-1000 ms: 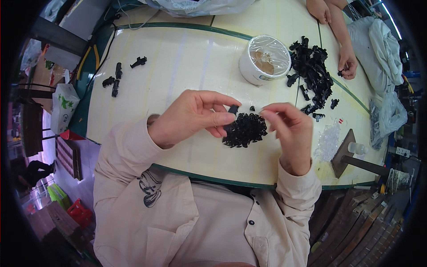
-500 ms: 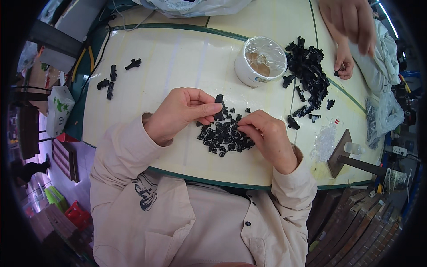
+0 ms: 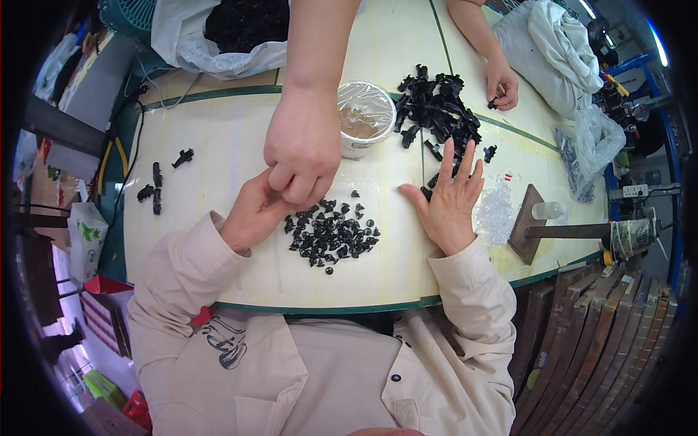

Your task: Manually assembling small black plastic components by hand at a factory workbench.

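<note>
My left hand (image 3: 254, 214) is left of the middle of the table, its thumb closed toward its fingers. Another person's hand (image 3: 304, 149), reaching down from the far side, overlaps its fingertips and hides whatever is between them. Just right of there lies a loose pile of small black screw-like pieces (image 3: 334, 236), with round heads. To the right of this pile my right hand (image 3: 452, 207) is open, palm down and fingers spread, holding nothing. Its fingertips reach the near edge of a heap of black plastic parts (image 3: 440, 105).
A white tub covered in clear film (image 3: 360, 142) stands at the far middle. Several black parts (image 3: 157, 178) lie at left. The person's other hand (image 3: 502, 86) pinches a small dark piece. A metal stand (image 3: 527, 225) and clear small pieces (image 3: 496, 211) are at right.
The other person's hand has come across to my left hand, and the black part once visible there is hidden. My right hand has left the small pieces, moved right and opened.
</note>
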{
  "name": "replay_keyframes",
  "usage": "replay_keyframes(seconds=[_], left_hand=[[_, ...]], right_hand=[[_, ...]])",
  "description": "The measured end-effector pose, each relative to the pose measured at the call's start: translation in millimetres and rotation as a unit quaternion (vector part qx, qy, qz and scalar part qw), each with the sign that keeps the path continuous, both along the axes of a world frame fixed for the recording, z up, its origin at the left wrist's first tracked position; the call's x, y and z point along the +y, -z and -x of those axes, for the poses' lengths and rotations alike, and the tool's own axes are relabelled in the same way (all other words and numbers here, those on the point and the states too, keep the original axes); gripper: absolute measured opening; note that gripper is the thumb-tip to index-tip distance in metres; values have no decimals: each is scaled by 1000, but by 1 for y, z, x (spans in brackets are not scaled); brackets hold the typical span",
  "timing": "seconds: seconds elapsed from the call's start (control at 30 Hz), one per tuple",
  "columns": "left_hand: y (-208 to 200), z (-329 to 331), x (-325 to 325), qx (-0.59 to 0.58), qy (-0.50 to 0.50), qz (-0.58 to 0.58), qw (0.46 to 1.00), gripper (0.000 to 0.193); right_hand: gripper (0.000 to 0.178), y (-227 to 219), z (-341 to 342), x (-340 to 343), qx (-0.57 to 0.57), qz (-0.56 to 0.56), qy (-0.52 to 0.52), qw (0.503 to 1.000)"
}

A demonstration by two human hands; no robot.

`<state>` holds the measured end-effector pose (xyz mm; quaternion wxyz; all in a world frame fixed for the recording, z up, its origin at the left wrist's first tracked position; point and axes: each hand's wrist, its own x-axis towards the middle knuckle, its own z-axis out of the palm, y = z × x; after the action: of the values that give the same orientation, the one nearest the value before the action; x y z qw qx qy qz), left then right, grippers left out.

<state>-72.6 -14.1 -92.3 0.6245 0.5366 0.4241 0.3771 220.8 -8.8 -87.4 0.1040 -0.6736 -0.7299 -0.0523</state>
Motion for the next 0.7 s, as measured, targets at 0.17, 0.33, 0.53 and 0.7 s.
replay_keyframes(seconds=[0.17, 0.33, 0.53, 0.7], left_hand=[[-8, -5, 0, -62, 44, -18, 997, 14], [-13, -11, 5, -56, -14, -41, 997, 17], [-7, -6, 7, -40, -52, -29, 997, 18], [-9, -4, 7, -6, -31, -14, 999, 17]], right_hand=[[90, 5, 4, 9, 10, -69, -28, 997], [47, -25, 10, -6, 102, -34, -99, 989], [18, -38, 6, -23, 228, 86, -42, 969], [15, -39, 0, -36, 292, 102, 34, 950]])
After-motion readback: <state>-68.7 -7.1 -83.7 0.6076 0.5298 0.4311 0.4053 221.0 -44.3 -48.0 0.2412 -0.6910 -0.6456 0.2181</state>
